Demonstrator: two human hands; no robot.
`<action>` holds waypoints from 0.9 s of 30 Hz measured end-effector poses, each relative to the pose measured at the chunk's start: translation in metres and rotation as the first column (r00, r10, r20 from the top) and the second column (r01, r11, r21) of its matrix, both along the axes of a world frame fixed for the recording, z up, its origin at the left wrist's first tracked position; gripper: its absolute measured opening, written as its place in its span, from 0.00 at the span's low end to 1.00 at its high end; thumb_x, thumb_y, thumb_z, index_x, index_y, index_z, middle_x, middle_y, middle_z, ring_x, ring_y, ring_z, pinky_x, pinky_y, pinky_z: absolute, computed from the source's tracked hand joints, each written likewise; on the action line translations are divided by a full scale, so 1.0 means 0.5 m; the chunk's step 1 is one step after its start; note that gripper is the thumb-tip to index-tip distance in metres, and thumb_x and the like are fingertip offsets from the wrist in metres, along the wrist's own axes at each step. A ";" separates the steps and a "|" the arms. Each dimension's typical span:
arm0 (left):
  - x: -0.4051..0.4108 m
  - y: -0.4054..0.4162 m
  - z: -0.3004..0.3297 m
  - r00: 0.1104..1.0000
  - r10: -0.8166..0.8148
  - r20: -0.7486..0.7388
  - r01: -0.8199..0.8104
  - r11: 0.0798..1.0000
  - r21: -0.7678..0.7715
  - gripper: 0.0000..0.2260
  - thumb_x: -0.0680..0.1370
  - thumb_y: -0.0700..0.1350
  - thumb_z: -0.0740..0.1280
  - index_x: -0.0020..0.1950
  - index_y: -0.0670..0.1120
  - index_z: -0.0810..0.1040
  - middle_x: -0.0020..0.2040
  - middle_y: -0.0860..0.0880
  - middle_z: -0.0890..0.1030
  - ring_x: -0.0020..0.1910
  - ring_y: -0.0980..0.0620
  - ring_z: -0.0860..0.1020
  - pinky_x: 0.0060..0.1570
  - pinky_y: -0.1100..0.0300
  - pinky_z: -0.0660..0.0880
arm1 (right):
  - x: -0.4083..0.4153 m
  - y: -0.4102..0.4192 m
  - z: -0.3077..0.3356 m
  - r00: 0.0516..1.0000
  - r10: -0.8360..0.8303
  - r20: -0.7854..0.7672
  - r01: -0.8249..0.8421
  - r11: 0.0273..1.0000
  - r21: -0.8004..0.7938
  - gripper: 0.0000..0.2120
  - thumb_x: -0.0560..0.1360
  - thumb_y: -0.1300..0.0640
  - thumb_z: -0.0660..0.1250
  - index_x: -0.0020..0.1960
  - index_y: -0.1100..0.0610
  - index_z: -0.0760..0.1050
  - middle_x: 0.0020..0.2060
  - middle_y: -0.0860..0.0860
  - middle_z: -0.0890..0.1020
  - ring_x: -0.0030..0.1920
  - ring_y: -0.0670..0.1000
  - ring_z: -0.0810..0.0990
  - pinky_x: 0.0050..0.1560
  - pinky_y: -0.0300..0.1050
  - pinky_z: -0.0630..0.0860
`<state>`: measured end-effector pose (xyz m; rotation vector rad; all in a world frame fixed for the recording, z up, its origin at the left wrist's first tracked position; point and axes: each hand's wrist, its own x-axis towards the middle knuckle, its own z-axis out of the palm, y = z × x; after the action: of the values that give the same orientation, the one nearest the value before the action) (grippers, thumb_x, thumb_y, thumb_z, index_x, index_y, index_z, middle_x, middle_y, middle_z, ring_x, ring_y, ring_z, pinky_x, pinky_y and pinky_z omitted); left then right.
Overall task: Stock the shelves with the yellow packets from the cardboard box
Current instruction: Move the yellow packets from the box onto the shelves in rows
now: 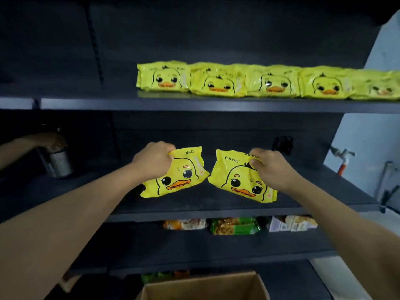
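Yellow packets printed with a cartoon duck face were held one in each hand over the middle shelf of a dark shelving unit. The left packet was pinched at its upper left corner by the curled fingers of the left hand, and it hung tilted with its lower edge at or just above the shelf surface; whether it touched could not be told. The right packet was gripped at its top edge by the clenched fingers of the right hand, and it leaned the opposite way, so that the two packets nearly met at their inner corners.

On the upper shelf a row of yellow packets of the same kind was seen, stood side by side and touching, from about the middle of the shelf to the right edge of the view.

Below the middle shelf, an orange packet, a green packet and some pale packets were laid on a lower shelf. At the bottom of the view, the open top of the cardboard box was visible; its contents could not be made out.

At the far left, another person's hand was rested on top of a metal can standing on the neighbouring shelf section. A pale wall with a tap was seen at the right.
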<state>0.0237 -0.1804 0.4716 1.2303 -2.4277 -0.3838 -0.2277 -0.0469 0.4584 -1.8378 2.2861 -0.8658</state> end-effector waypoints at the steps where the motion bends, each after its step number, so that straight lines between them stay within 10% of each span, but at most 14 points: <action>1: 0.004 0.000 0.025 1.000 0.005 -0.018 -0.006 1.000 -0.019 0.14 0.79 0.39 0.58 0.33 0.46 0.68 0.32 0.48 0.73 0.32 0.47 0.72 0.35 0.56 0.70 | 0.001 -0.004 0.024 1.000 0.005 -0.003 -0.005 1.000 -0.022 0.13 0.79 0.61 0.55 0.36 0.52 0.65 0.30 0.49 0.70 0.32 0.51 0.68 0.36 0.48 0.67; 15: 0.118 -0.135 0.302 0.993 0.072 -0.090 -0.093 0.961 -0.260 0.14 0.78 0.38 0.59 0.32 0.44 0.64 0.32 0.49 0.68 0.32 0.49 0.67 0.35 0.57 0.65 | 0.093 -0.199 0.327 0.975 0.039 -0.220 -0.091 0.969 -0.230 0.07 0.80 0.60 0.55 0.48 0.59 0.71 0.36 0.53 0.74 0.33 0.52 0.71 0.33 0.44 0.64; 27: 0.207 -0.333 0.424 0.973 0.129 -0.192 -0.175 0.953 -0.246 0.13 0.78 0.36 0.59 0.35 0.46 0.75 0.33 0.48 0.74 0.34 0.49 0.71 0.33 0.59 0.67 | 0.178 -0.536 0.409 0.947 -0.077 -0.311 0.016 0.981 -0.194 0.10 0.77 0.63 0.56 0.52 0.56 0.75 0.51 0.55 0.78 0.55 0.58 0.76 0.56 0.54 0.74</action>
<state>0.1273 -0.3467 0.6835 1.2036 -2.1383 -0.1141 -0.1385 -0.3151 0.6630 -2.1521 2.5203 -0.8771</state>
